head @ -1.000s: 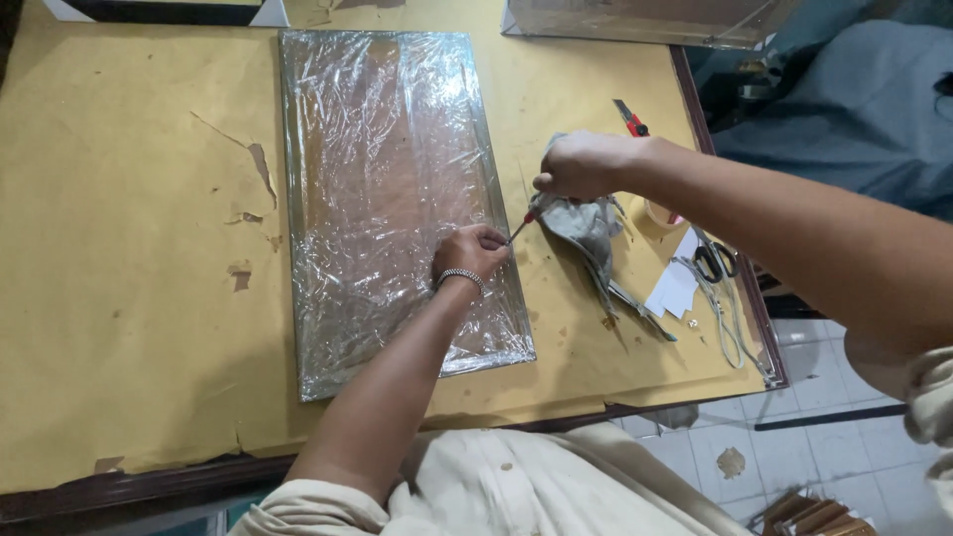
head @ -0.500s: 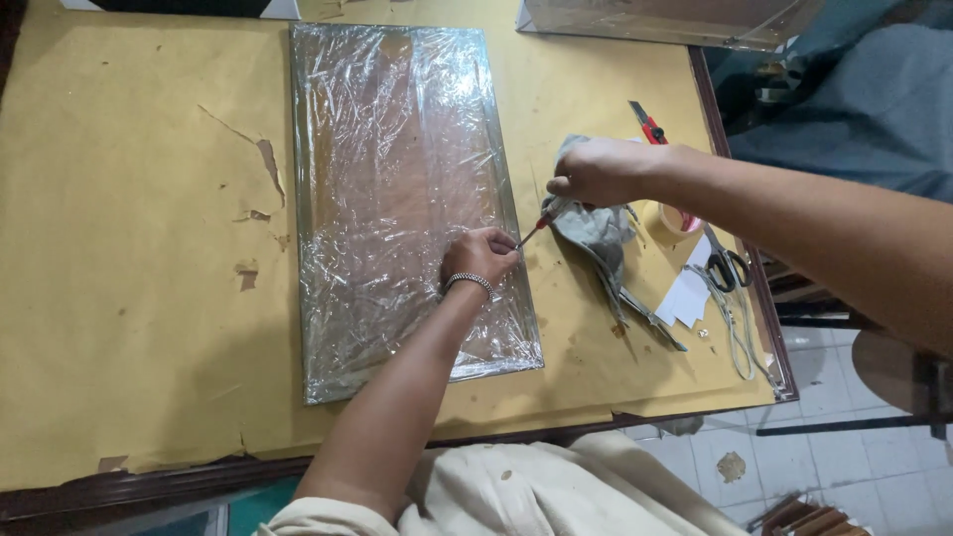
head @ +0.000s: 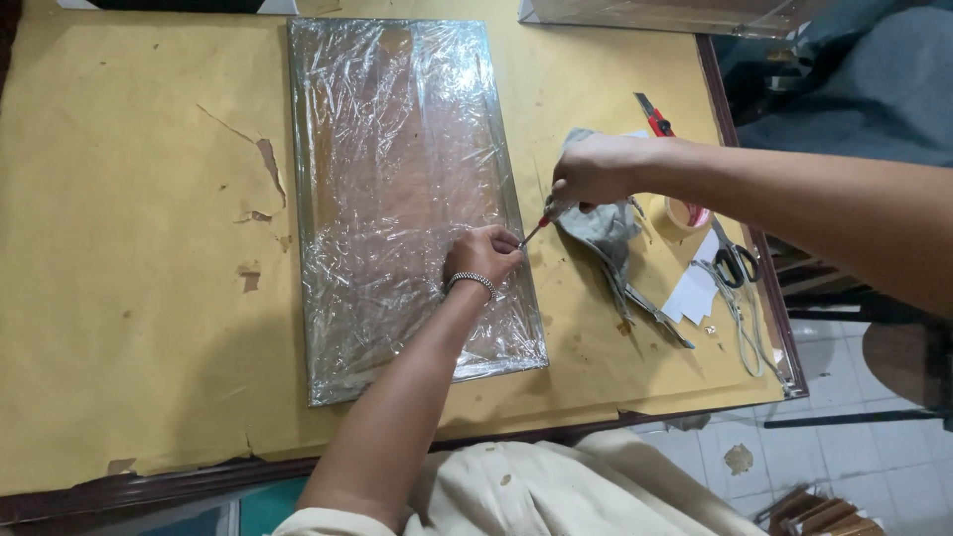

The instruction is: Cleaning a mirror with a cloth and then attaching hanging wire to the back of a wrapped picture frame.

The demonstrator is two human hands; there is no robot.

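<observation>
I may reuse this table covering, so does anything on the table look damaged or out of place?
Yes. The yellow paper covering is torn: ragged rips lie left of the plastic-wrapped panel, and its front edge is frayed. The film on the panel is wrinkled. A crumpled grey cloth lies under the right hand.

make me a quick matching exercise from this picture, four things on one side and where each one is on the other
Things:
1. left hand
2. right hand
3. scissors
4. grey cloth

Places:
A. near the table's right edge
B. under the right hand, right of the panel
C. pressing on the plastic-wrapped panel
D. holding a thin tool at the panel's right edge

Pairs: 1-C, 2-D, 3-A, 4-B
</observation>
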